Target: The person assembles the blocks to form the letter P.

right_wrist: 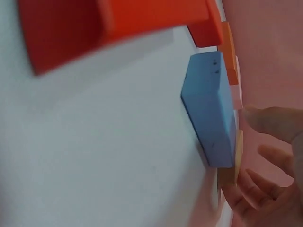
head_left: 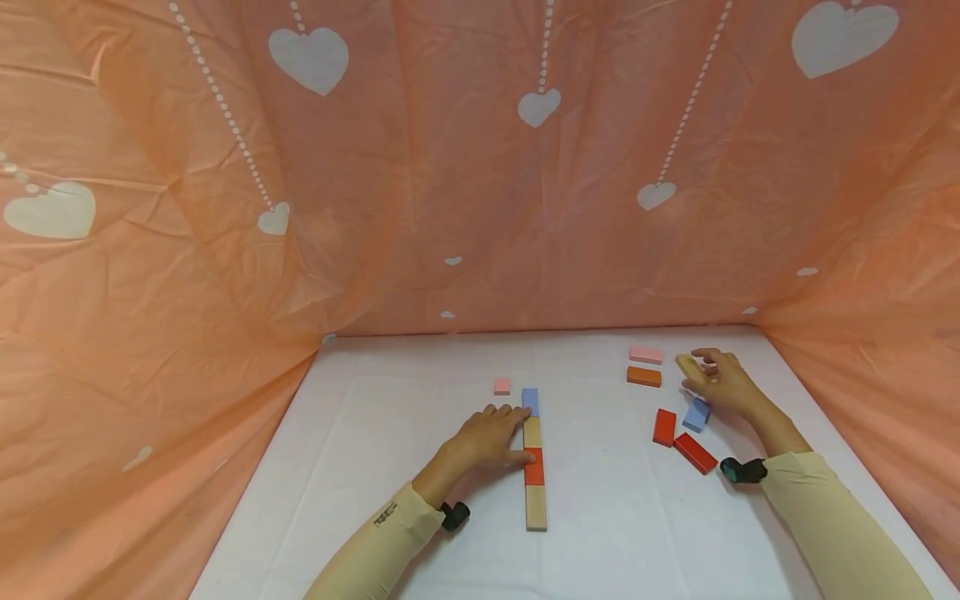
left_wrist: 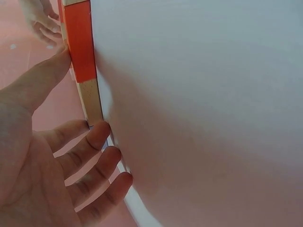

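Note:
A straight row on the white surface joins a blue block (head_left: 530,401), a plain wooden block (head_left: 532,432), a red block (head_left: 534,468) and another wooden block (head_left: 536,508). My left hand (head_left: 486,437) lies at the row's left side, fingers spread, thumb touching the red block and index finger at the blue one. On the right, my right hand (head_left: 722,382) is at a loose wooden block (head_left: 690,367). Its fingers reach that block's edge; in the right wrist view the thumb (right_wrist: 270,122) stands apart from it. A loose blue block (right_wrist: 208,109) lies just nearer.
Two loose red blocks (head_left: 664,427) lie left of the loose blue one. Behind them are an orange block (head_left: 644,377) and a pink block (head_left: 646,356). A small pink block (head_left: 502,386) sits left of the row's far end. Orange heart-patterned cloth (head_left: 465,208) walls the table.

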`<state>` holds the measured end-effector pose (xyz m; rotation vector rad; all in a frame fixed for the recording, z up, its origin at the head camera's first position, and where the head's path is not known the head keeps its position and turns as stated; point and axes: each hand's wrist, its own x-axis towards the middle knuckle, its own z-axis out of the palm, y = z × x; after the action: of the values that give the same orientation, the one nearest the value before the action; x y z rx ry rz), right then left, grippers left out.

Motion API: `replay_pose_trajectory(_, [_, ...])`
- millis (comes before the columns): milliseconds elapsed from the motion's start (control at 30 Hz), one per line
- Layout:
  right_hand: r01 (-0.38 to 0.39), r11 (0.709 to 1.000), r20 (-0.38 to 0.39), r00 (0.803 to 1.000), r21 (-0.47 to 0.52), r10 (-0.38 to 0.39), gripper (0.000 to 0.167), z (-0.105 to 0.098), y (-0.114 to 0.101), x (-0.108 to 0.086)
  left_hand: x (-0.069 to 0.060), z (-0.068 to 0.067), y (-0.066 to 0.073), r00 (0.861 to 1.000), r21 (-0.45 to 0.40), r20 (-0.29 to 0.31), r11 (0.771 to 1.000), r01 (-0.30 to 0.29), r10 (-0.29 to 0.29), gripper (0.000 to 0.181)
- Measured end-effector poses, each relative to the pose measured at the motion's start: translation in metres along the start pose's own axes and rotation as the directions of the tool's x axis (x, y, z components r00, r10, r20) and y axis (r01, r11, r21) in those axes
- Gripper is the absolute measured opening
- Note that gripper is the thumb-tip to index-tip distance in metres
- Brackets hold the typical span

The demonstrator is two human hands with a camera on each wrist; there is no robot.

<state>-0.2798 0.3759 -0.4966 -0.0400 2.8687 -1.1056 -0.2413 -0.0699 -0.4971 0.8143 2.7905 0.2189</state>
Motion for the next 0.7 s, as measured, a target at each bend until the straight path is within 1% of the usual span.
replay_pose_trajectory(200, [-0.018,1.000,0.057,0.998,-0.003,0.018,0.082,-0.0028,-0.0019,0.0023,-0.0006,-0.0016,-0.0005,1.000,0.000,-0.001,1.000,-0.005,0.005,0.084])
replay_pose_trajectory(467, [0.019,0.999,0.148,0.989,-0.034,-0.013,0.093,-0.0087,-0.0040,0.0048,-0.0011,-0.0013,-0.0001,1.000,-0.005,0.000,1.000,-0.003,0.003,0.083])
replay_pose_trajectory(700, [0.010,0.999,0.181,0.983,-0.042,-0.002,0.098,-0.0098,-0.0019,0.0093,0.0000,-0.0010,-0.0002,1.000,0.002,-0.003,1.000,-0.006,0.006,0.083])
